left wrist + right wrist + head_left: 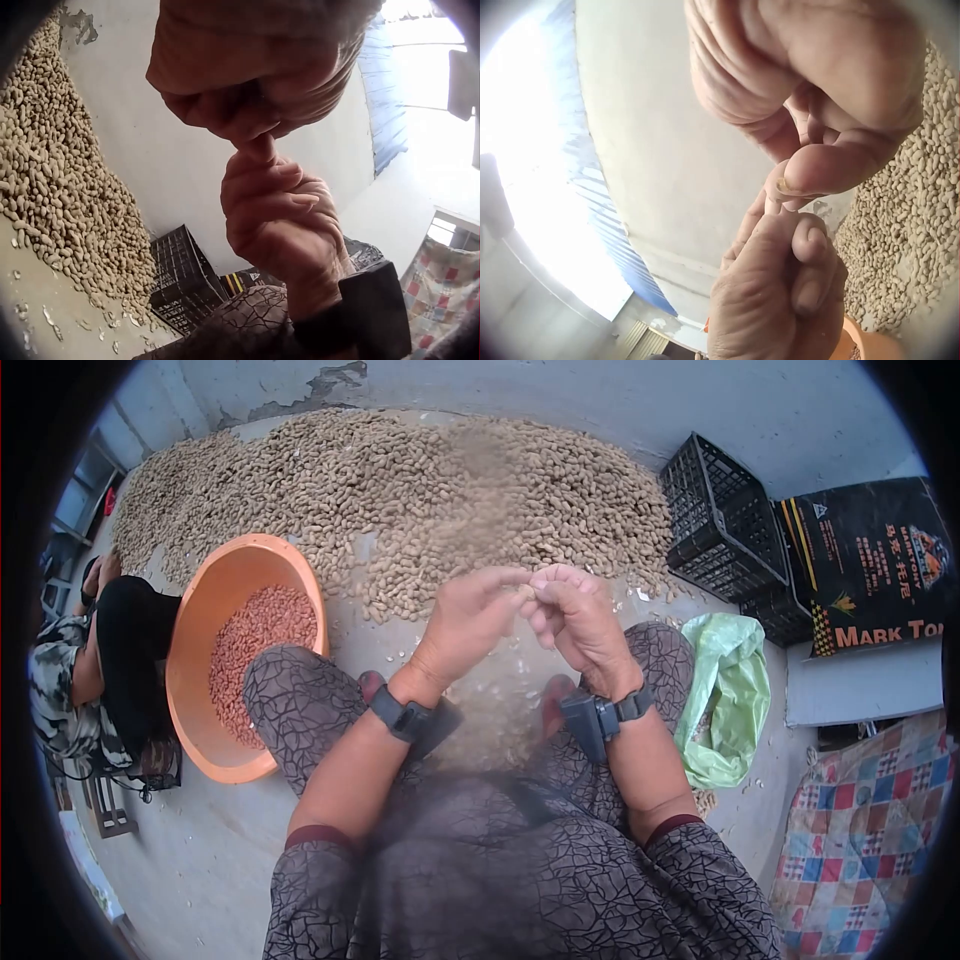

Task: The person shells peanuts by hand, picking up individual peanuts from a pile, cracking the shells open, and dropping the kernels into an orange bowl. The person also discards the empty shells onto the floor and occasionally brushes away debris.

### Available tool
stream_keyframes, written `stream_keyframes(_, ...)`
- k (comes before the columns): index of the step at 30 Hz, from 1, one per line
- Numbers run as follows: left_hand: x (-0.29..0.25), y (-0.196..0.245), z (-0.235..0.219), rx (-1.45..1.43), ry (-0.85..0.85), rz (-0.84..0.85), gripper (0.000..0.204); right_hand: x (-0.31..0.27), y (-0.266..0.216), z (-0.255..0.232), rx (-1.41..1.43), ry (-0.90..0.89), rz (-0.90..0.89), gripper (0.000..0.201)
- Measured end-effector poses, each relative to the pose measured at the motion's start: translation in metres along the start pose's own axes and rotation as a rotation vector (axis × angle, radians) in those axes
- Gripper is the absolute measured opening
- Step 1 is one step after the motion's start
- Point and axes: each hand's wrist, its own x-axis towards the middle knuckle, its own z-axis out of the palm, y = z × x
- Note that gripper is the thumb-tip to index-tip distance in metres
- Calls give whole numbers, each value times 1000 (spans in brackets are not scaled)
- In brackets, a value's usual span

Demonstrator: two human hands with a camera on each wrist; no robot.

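Observation:
My left hand (pixel 467 622) and right hand (pixel 583 622) meet fingertip to fingertip over my lap. Their thumbs and fingers pinch a small peanut, mostly hidden by the fingers; in the right wrist view a yellowish speck of the peanut (pixel 782 183) shows at the right hand's fingertips. The left wrist view has the right hand (pixel 281 217) below, its fingers curled in. Beyond both hands spreads a large heap of unshelled peanuts (pixel 400 490). An orange basin (pixel 190 660) with red peanut kernels (pixel 262 640) stands by my left knee.
A green plastic bag (pixel 740 730) lies by my right knee. Black crates (pixel 735 530) and a printed black box (pixel 870 560) stand at the right, above a checked cloth (pixel 860 820). Shell bits litter the floor between my feet. Another person (pixel 130 650) sits at the left.

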Motion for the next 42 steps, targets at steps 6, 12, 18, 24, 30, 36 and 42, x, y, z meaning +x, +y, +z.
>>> stream_keyframes(6, 2, -2, 0, -96, 131, -50, 15, -4, -1, 13, -17, -7, -85, 13)
stream_keyframes(12, 0, -10, 1, -267, 159, -162, 21, -1, 7, 17, -262, 62, -261, 9)
stream_keyframes(18, 0, -6, 1, -307, 143, -139, 20, 0, 10, 18, -312, 120, -309, 6)
stream_keyframes(24, 0, -7, -1, -265, 99, -117, 16, -1, 4, 20, -244, 110, -264, 8)
stream_keyframes(30, 0, -1, 2, 55, 108, 144, 17, -3, 0, 11, -213, 26, -197, 9)
stream_keyframes(36, -1, -2, 3, -141, 134, -77, 19, -3, 0, 12, -144, 37, -252, 7)
stream_keyframes(42, -2, -7, 2, -231, 151, -83, 18, -5, 2, 15, -210, 28, -328, 7)
